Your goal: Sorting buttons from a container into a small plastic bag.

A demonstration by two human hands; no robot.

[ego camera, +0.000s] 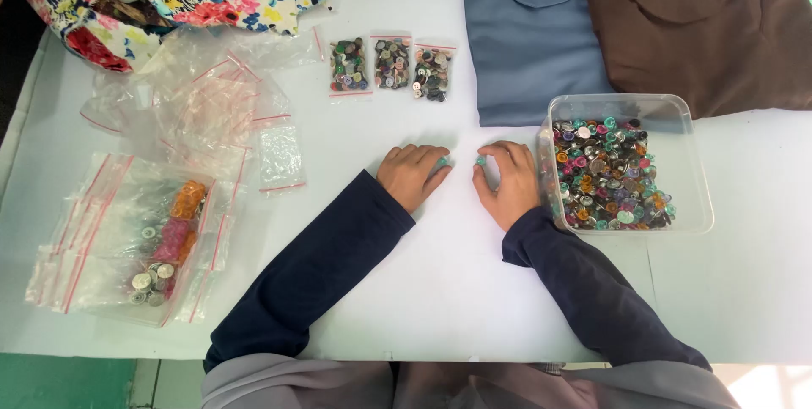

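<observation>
Three little bags [392,65] are already full of buttons, the tub [628,106] still holds many more, and the left hand [412,174] and right hand [509,182] each pinch one green button on the worktop [440,282].

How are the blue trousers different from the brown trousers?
The blue trousers are light greyish blue, while the brown trousers are dark brown. The blue trousers lie nearer the middle of the table, and the brown trousers lie further right, overlapping the blue pair's edge. Both are folded flat beyond the clear tub of buttons, each showing a pocket.
</observation>
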